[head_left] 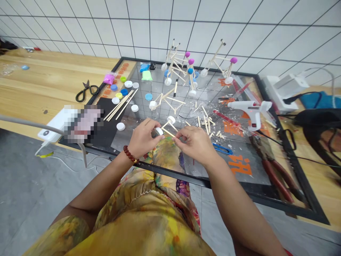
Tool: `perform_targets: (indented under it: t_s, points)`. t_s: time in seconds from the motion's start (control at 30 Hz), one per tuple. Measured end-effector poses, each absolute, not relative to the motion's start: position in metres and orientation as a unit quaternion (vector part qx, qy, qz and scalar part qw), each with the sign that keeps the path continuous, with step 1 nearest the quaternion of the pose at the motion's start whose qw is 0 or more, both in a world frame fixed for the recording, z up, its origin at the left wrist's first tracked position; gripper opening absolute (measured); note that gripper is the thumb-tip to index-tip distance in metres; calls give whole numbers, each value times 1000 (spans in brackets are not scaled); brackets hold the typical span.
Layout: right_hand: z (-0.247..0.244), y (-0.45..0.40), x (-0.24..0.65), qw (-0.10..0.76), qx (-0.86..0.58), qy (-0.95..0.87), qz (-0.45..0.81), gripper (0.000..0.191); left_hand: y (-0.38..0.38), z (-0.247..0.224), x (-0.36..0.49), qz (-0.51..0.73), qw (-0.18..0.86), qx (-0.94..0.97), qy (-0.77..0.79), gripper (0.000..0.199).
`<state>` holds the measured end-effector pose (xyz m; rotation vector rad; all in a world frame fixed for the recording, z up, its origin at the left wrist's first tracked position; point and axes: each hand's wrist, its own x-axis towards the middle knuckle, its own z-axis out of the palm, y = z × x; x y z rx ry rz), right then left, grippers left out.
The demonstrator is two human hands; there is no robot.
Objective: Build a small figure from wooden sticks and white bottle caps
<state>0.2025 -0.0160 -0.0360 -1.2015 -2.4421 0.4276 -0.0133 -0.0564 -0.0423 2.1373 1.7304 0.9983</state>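
My left hand (pixel 142 138) pinched a white plastic cap (pixel 159 131); my right hand (pixel 195 145) pinched the light, brittle wooden stick frame (pixel 168 132) at its end.

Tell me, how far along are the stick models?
Done: two stick models stand at the back, looking finished. In hand: the left hand and right hand hold a small stick frame. Left: loose sticks and bottle caps lie unused nearby.

A craft workshop: a workbench (pixel 48 71) holds craft sticks (pixel 119 106), a hot glue gun (pixel 249 110), pliers (pixel 277 177) and scissors (pixel 86 91).
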Motion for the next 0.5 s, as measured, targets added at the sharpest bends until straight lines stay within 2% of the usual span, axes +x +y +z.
perform_targets:
  t_s: [0.2,0.3,0.5]
  points:
    - [-32,-14,208,269,-462,-828,168,29,-56,-42,-12,329,117,722,598,29]
    - [-31,-9,212,314,-520,-777,164,26,-56,-42,-11,337,122,711,606,29]
    - [-36,-5,215,276,-524,-779,206,19,-57,-44,-15,333,109,697,625,29]
